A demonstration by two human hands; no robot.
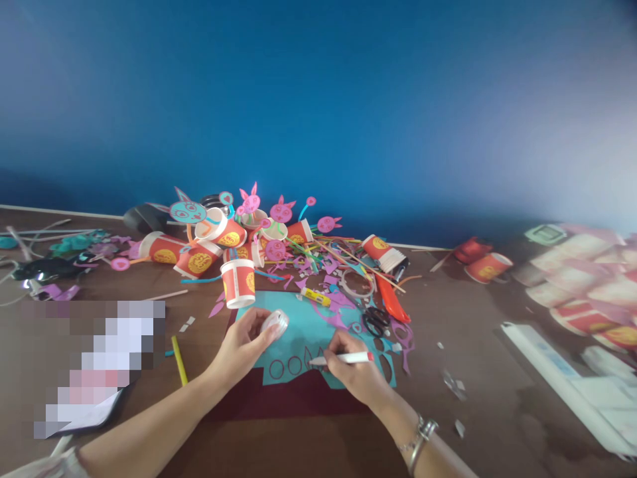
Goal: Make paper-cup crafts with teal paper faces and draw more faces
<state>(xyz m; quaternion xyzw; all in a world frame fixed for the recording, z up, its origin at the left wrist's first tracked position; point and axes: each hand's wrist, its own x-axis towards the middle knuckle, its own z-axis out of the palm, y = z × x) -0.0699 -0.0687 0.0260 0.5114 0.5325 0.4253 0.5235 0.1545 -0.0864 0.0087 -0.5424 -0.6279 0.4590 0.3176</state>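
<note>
My left hand point(253, 335) is closed around a small round white object point(277, 323), held just over a turquoise sheet of paper point(293, 332); its exact kind is unclear. In my right hand point(348, 362) is a white marker point(354, 358) with a red end, its tip down at the paper near the lower edge. Two drawn circles and pointed ear-like outlines show there, partly behind the marker and fingers. Under the turquoise sheet lies a dark red sheet point(298, 401).
Red paper cups point(237, 282) with pink and turquoise rabbit cutouts point(188, 211) crowd the back. Black scissors point(377, 321), a yellow glue stick point(316, 297) and purple scraps lie behind my right hand. A phone-like device point(102, 415) is at left, stacked cups point(582, 312) at right.
</note>
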